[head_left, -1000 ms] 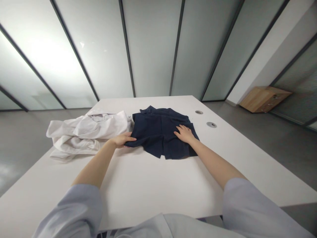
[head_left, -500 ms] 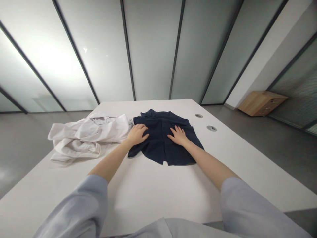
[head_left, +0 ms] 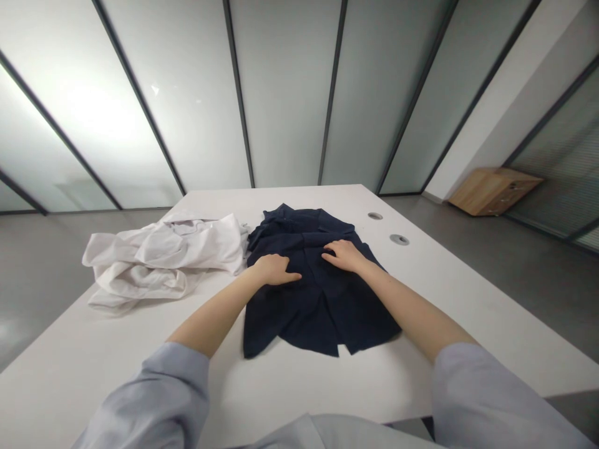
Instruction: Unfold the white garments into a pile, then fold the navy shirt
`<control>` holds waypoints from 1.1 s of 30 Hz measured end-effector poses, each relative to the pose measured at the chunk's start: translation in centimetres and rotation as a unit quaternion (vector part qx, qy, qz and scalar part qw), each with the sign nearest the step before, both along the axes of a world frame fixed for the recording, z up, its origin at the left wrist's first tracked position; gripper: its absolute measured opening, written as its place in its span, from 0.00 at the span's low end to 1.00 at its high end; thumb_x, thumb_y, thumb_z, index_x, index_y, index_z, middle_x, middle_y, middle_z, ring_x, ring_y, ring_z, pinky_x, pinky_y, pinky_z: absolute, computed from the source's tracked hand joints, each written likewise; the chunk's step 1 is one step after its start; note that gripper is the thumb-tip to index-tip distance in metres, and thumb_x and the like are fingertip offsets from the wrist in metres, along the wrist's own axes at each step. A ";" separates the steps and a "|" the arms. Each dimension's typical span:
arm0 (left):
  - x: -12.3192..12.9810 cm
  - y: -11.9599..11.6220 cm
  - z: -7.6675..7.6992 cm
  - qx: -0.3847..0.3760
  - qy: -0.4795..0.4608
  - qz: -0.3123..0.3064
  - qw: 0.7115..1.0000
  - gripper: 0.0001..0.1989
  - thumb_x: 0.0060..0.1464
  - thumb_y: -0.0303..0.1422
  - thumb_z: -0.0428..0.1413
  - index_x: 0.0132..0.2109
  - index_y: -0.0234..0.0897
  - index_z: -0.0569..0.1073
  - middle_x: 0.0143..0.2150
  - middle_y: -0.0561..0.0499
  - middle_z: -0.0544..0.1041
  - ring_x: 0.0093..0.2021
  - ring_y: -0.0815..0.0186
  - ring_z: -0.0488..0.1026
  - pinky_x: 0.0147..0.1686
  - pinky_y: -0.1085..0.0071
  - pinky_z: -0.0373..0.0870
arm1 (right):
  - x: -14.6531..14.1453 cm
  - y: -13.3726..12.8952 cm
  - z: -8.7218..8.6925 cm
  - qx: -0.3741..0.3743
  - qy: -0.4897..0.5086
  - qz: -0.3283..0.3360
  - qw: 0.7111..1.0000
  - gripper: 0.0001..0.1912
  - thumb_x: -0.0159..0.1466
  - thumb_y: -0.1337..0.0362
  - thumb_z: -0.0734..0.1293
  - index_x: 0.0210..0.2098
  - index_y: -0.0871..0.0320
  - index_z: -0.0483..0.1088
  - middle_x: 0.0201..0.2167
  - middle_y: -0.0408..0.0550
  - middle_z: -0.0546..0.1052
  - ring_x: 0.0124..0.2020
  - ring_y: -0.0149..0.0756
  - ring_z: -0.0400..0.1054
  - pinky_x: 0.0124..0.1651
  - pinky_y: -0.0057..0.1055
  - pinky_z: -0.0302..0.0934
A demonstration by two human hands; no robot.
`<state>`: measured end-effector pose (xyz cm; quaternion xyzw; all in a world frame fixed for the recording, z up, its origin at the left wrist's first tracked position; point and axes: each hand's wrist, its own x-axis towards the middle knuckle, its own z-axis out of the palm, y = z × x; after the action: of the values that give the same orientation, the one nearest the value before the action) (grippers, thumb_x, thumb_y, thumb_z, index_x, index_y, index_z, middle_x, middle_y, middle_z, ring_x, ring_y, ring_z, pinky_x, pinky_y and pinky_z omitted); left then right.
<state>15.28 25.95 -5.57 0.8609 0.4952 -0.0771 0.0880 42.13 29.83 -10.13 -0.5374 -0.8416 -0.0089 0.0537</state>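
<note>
One dark garment lies on one table, with two hands upon it. The left hand rests on its left half, thumb stretched toward the middle; the right hand rests on its right half, slightly farther from the wearer, fingers bent down onto the cloth. Whether either hand grips the fabric cannot be told. To the left of the garment, just beside it, lies one heap of white cloth; the number of pieces in it is unclear. To its right, two round grommets are set into the tabletop. Well apart, beyond it to the right, stands one wooden cabinet on the floor. More than five frosted panels rise behind it, parted by dark bars.

The garment is navy, matte and plainly woven, bunched in small folds at its far end and spread flatter toward the wearer. Its near hem curves, with one small notch right of the middle and a left corner hanging lower. The white cloth is thin and crumpled into soft loops. The tabletop is smooth and pale, the grommets grey, the cabinet boxy with light grain. Two grey-blue sleeves, creased, cover the upper arms on the near side of the garment.
</note>
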 end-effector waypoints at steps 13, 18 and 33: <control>1.5 5.3 -4.5 0.099 -0.073 0.137 0.983 0.34 0.60 0.54 0.37 0.62 0.34 0.62 0.64 0.36 0.62 0.62 0.47 0.59 0.55 0.54 0.60 | -5.0 -2.9 -2.8 -0.089 -0.008 -0.135 0.987 0.38 0.67 0.43 0.45 0.68 0.59 0.48 0.69 0.58 0.46 0.69 0.55 0.38 0.65 0.55 0.36; 1.2 5.7 -4.8 0.134 -0.050 0.159 0.977 0.33 0.60 0.53 0.37 0.57 0.34 0.68 0.58 0.36 0.69 0.58 0.46 0.63 0.52 0.55 0.61 | -4.6 -3.9 -1.9 -0.044 -0.016 -0.082 0.996 0.36 0.66 0.41 0.49 0.64 0.55 0.58 0.66 0.57 0.57 0.65 0.55 0.49 0.64 0.51 0.41; 3.5 2.9 -6.2 0.177 -0.067 -0.006 0.982 0.24 0.62 0.42 0.41 0.59 0.36 0.66 0.57 0.39 0.69 0.58 0.52 0.64 0.55 0.56 0.60 | -1.8 4.0 -2.4 -0.057 0.000 -0.159 0.986 0.34 0.68 0.46 0.48 0.67 0.57 0.52 0.68 0.54 0.51 0.68 0.48 0.43 0.66 0.48 0.38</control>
<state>18.80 28.80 -11.82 0.8690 0.4889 0.0691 -0.0332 40.34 33.79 -12.58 -0.6665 -0.7446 0.0310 0.0209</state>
